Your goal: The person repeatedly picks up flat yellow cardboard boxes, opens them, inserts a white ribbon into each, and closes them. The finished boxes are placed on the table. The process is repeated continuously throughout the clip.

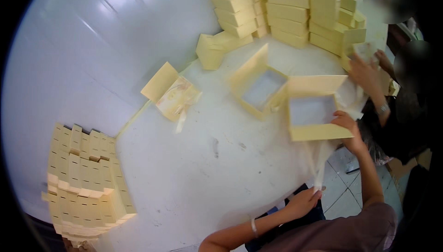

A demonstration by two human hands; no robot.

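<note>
My right hand [347, 129] grips the right side of an open cream cardboard box [318, 133], its thumb and fingers over the edge. The box's lid stands raised at the back, and its inside is pale and bare. Below it, my left hand [304, 202] pinches the lower end of white ribbon [320, 171] that hangs from the box past the table edge. The ribbon is blurred where it meets the box. Just left of this box stands another open cream box [249, 72], also with its lid up and a pale inside.
Farther left lies an open box [160, 82] with printed contents and a trailing white ribbon. Tall stacks of cream boxes [287, 14] line the back of the white table [207, 178]. Slotted cream boxes [85, 173] fill the left. At right, a co-worker's hands [367, 74] handle a box.
</note>
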